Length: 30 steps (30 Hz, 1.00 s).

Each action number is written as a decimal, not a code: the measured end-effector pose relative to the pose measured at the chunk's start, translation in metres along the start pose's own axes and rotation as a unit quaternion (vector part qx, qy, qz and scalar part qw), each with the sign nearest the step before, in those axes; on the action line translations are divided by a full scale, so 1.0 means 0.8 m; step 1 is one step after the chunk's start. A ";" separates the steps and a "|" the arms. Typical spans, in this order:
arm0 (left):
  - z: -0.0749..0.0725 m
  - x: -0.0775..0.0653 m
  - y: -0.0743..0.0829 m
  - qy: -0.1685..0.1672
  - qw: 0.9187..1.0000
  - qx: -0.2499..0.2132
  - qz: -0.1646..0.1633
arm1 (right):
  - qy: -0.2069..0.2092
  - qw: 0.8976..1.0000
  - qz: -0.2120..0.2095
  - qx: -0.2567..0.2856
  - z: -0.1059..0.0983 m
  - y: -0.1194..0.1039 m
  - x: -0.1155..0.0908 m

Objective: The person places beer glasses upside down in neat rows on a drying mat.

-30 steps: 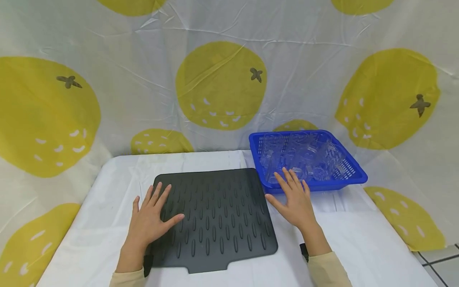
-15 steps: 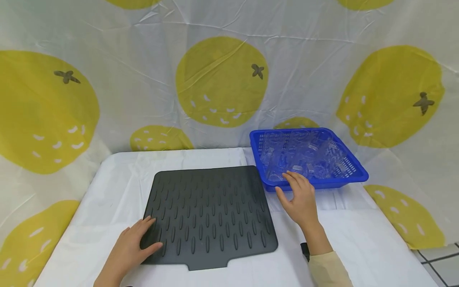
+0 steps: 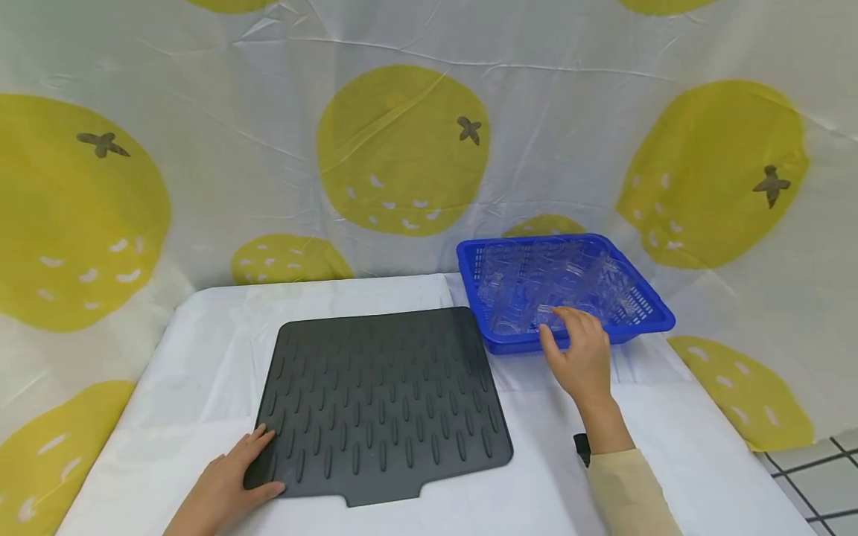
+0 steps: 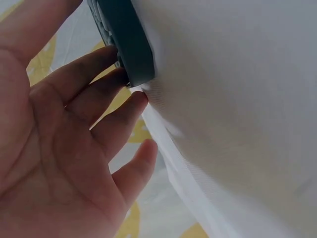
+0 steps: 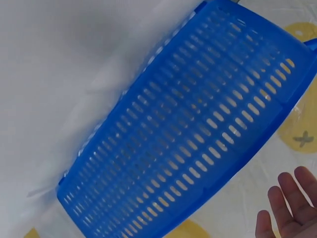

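Note:
A dark grey ridged mat [image 3: 382,402] lies flat on the white-covered table. My left hand [image 3: 224,480] is at its near left corner, fingers spread and relaxed. In the left wrist view, the fingertips [image 4: 121,74] meet the mat's edge [image 4: 129,39]. My right hand [image 3: 582,353] hovers by the near rim of a blue plastic basket [image 3: 643,327], fingers gently bent over it and nothing seen between them. Several clear, glass-like cups [image 3: 509,298] lie jumbled in the basket. In the right wrist view, the right fingers [image 5: 292,203] appear loosely extended beside the basket's slotted wall [image 5: 173,129].
A white cloth [image 3: 570,484] covers the table. Behind it hangs a white curtain with yellow lemon prints [image 3: 402,149]. The basket stands at the back right, close to the mat's far right corner. Tiled floor [image 3: 818,476] shows at the lower right.
My left hand has moved down and left from over the mat to its near left corner. My right hand has shifted slightly right along the basket rim, its fingers bending from spread to slightly curved.

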State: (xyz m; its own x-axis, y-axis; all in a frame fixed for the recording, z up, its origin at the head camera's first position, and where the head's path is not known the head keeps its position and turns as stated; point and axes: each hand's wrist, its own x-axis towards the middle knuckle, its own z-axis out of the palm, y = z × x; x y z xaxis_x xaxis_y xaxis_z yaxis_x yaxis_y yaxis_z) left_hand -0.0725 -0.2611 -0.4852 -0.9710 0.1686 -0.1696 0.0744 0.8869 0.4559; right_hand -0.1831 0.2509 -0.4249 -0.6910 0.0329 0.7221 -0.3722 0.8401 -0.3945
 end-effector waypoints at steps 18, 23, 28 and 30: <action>-0.002 0.002 0.003 -0.027 0.998 -0.047 -0.028 | -0.231 0.968 0.092 -0.019 -0.003 0.003 0.064; -0.001 0.001 0.002 -0.027 0.997 -0.059 -0.030 | -0.266 0.958 0.110 -0.020 0.008 0.004 0.073; -0.003 0.000 0.003 -0.022 0.997 -0.058 -0.035 | -0.276 0.953 0.123 -0.012 0.019 0.005 0.076; -0.003 0.000 0.003 -0.018 0.998 -0.056 -0.034 | -0.278 0.952 0.129 -0.009 0.023 0.006 0.076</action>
State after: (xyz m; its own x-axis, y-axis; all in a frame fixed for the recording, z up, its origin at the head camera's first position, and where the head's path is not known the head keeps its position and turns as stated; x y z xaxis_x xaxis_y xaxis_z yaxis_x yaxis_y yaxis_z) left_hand -0.0725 -0.2600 -0.4817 -0.9641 0.1269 -0.2332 -0.0188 0.8436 0.5367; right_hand -0.2384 0.2473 -0.3934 -0.9812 -0.0477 0.1868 -0.1376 0.8522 -0.5048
